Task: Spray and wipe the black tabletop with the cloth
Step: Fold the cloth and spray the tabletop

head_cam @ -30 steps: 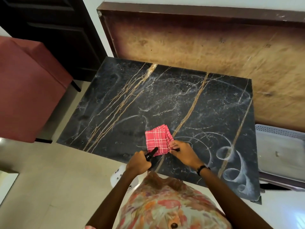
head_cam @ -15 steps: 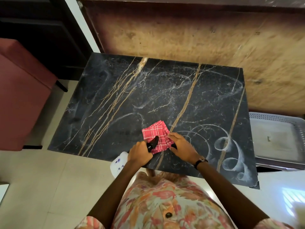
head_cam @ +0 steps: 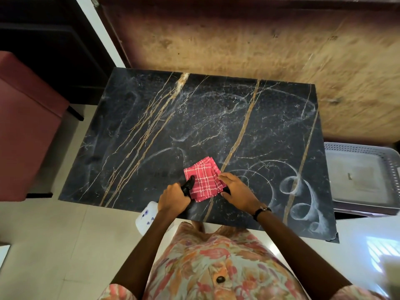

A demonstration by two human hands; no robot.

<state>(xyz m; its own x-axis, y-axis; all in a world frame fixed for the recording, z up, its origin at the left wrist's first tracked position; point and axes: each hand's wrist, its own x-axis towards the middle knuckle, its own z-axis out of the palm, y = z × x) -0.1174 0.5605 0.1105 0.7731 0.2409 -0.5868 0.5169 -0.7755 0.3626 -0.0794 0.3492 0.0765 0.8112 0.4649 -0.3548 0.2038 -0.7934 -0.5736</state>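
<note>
A black marble tabletop [head_cam: 151,131] with gold veins and white smear swirls fills the middle of the head view. A folded red checked cloth [head_cam: 203,181] lies on it near the front edge. My left hand [head_cam: 173,199] grips the black trigger head of a spray bottle [head_cam: 145,217], whose white body hangs below the table's front edge, and the nozzle points at the cloth. My right hand [head_cam: 236,191] rests on the cloth's right edge, fingers curled on its folds.
A red upholstered seat [head_cam: 26,126] stands to the left. A brown wooden board [head_cam: 249,40] leans behind the table. A grey perforated plastic tray [head_cam: 363,174] sits to the right. Pale tiled floor [head_cam: 54,245] lies at the front left.
The camera view has tilted down and shifted. Both hands stay at the cloth, which has slid slightly toward the front edge.
</note>
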